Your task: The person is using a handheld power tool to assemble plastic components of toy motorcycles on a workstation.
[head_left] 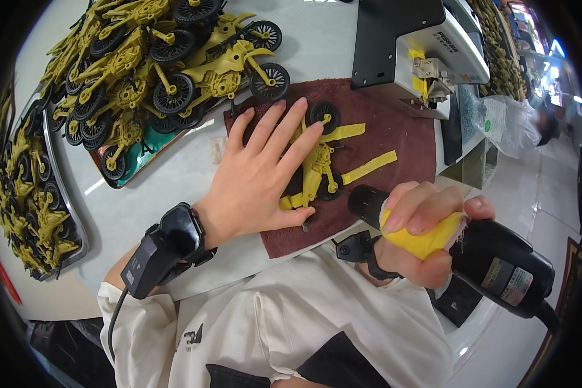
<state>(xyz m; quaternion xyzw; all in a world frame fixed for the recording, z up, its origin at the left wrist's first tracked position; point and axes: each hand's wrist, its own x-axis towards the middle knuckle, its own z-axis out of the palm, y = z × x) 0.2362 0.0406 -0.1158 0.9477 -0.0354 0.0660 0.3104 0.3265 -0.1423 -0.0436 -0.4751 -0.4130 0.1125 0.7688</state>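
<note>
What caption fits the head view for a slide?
Left hand pins a yellow toy motorcycle flat on a maroon cloth; right hand grips a black electric screwdriver.

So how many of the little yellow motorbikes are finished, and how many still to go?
Two trays hold heaps of olive-yellow plastic toy motorbikes with black wheels, one tray upper left, one at the far left; whether those are finished cannot be told. In hand: the left hand presses one yellow motorbike flat on the dark red cloth, while the right hand grips a black electric screwdriver.
</note>
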